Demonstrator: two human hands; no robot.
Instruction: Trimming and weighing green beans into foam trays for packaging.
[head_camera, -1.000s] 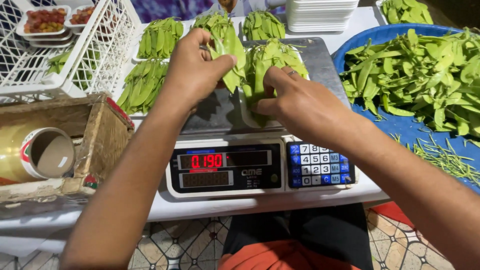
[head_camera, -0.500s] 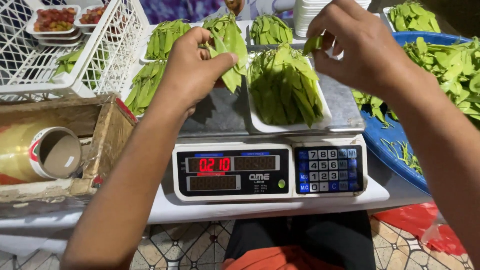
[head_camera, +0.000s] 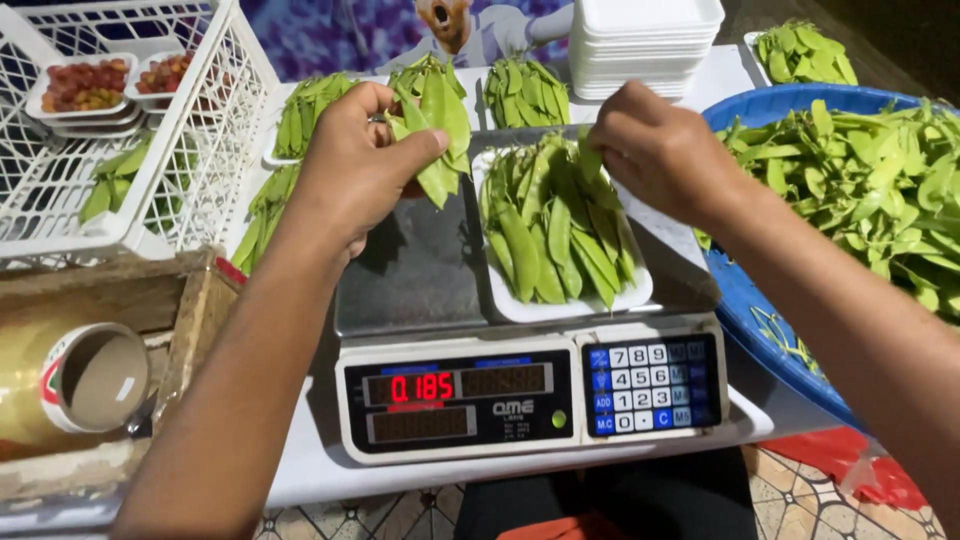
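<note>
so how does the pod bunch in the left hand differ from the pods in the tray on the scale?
The handful of pods is small, pinched in the left hand and hanging above the steel pan; the tray pods are a larger pile lying flat in the white tray, with the right hand at their top end. Both are flat green pods.

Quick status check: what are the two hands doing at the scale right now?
Left hand pinching a bunch of green pods above the scale. Right hand touching pods in the white tray there. Nothing in the way.
</note>
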